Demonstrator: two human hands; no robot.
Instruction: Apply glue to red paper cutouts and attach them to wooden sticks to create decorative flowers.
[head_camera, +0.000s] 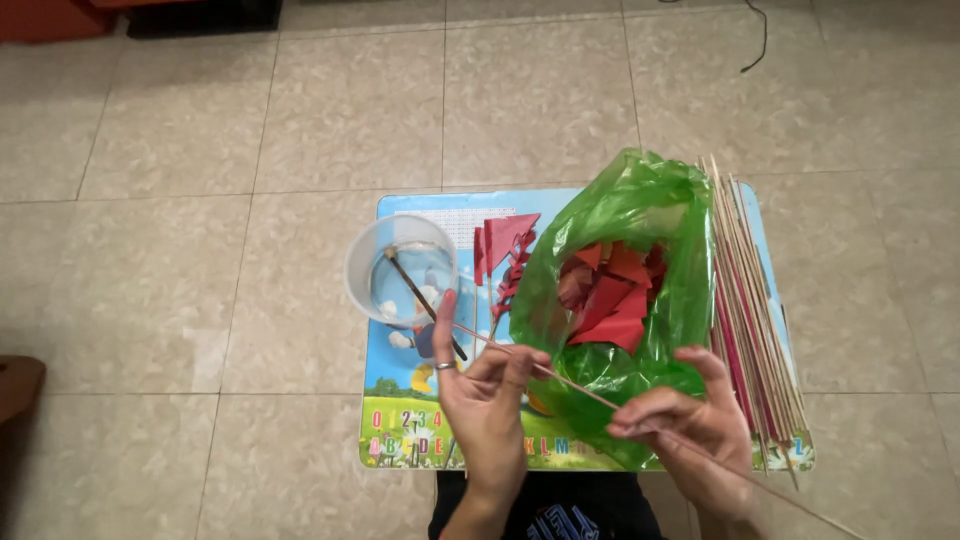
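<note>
surface: a small low table (400, 215) with a colourful printed top, pale blue above and green grass with letters along the near edge. it stands on a floor of large beige tiles (200, 150) with grey joints. a dark cable (755, 40) lies on the tiles at the far side, well beyond both hands.

work item: a thin bamboo stick (560, 380), pale tan, straight, lying at a slant. its far end sits just past the left fingertips; its near end runs below the right wrist toward the lower right corner.

left hand (485, 400): thumb and fingers closed on the stick near its far end, with one finger raised straight. a ring is visible on one finger.

right hand (685, 415): fingertips pinched together on the stick further along its length.

around the fingers:
- just beyond the left fingertips, a clear plastic cup (402, 268) holding a clear fluid and a thin brush (425, 305) that leans over its rim.
- between the two hands and beyond them, a green plastic bag (620, 210), open, with red paper pieces (610, 300) inside.
- beside the bag, beyond the left fingers, finished red paper flags (505, 245) on sticks.
- to the outer side of the right fingers, a bundle of bare sticks (755, 300) along the table edge.
</note>
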